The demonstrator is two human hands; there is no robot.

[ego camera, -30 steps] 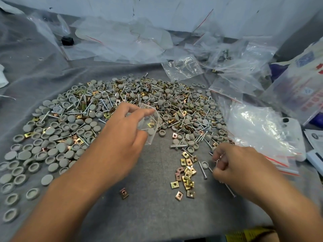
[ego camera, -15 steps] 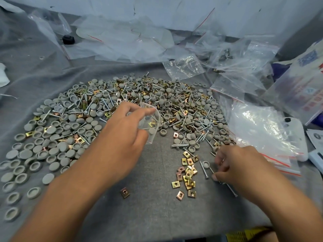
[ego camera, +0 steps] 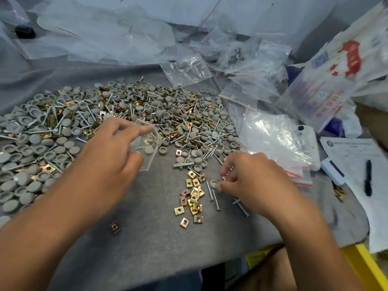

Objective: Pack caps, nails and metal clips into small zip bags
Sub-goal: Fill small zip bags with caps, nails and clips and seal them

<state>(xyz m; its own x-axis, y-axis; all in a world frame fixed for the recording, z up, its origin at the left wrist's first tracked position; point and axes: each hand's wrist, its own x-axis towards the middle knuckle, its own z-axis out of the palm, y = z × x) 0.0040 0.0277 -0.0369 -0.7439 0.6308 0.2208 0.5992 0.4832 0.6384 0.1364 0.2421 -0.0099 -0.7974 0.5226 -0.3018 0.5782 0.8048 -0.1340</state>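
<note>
Lying alone on the gray counter [ego camera: 147, 238], nearest the person, is one metal clip [ego camera: 115, 228]. A bit farther off is a little heap of gold clips [ego camera: 193, 196], the spot to steer by. Just right of the heap lie two long nails [ego camera: 213, 195]. The right hand [ego camera: 252, 181] sits right of the heap, with curled fingers pinching some nails, and its thumb tip touches a gray cap [ego camera: 213, 183]. Left of the heap and a bit farther away, the left hand [ego camera: 111, 150] pinches a small clear zip bag [ego camera: 147, 148] by its top. A gray cap and a gold clip show inside the bag. Behind the heap spreads a big pile of caps, nails and clips [ego camera: 117, 118], all mixed up. Right of the heap lies a stack of clear bags [ego camera: 270, 139] with red strips. Farther back are more clear bags [ego camera: 186, 69] and a small black thing [ego camera: 24, 32].
</note>
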